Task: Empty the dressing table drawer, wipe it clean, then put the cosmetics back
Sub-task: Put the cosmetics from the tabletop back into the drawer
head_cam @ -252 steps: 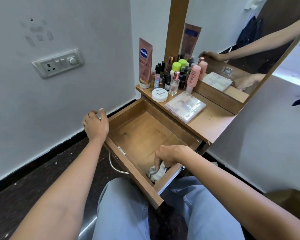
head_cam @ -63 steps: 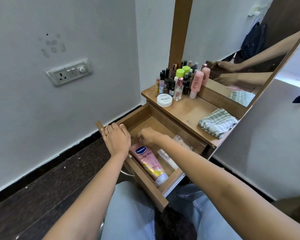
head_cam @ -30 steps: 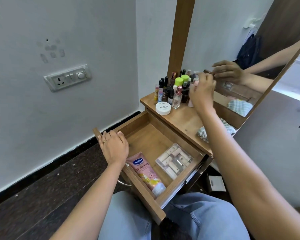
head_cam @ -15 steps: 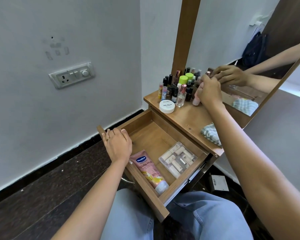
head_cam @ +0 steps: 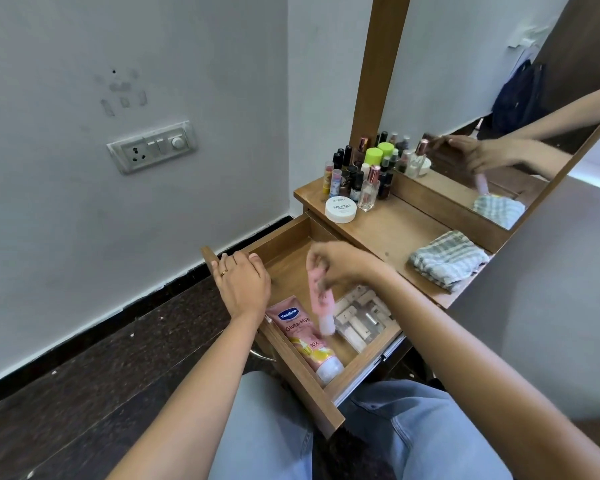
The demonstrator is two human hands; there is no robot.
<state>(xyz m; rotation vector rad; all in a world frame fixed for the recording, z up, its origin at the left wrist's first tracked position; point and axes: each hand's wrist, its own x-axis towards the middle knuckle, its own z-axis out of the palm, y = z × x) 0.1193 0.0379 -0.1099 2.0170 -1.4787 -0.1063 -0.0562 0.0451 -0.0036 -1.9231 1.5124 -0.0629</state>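
The wooden drawer (head_cam: 284,251) of the dressing table is pulled out over my lap. Inside lie a pink Vaseline tube (head_cam: 305,336) along the front wall and a clear plastic case (head_cam: 359,317) of small cosmetics to its right. My right hand (head_cam: 340,265) holds a pink bottle (head_cam: 321,301) with a white cap, cap pointing down, above the gap between them; the hand is blurred. My left hand (head_cam: 241,284) rests on the drawer's front left rim, fingers curled over the edge. Several small bottles (head_cam: 357,171) and a white nail polish jar (head_cam: 341,209) stand on the tabletop.
A folded checked cloth (head_cam: 445,259) lies on the right end of the tabletop (head_cam: 392,230). A mirror (head_cam: 482,98) stands behind it. A switch plate (head_cam: 153,147) is on the white wall at left. Dark floor (head_cam: 94,368) lies left of my knees.
My right hand has brought the pink bottle from the tabletop down over the drawer. My left hand has stayed on the drawer rim. Earlier the drawer held only the cloth.
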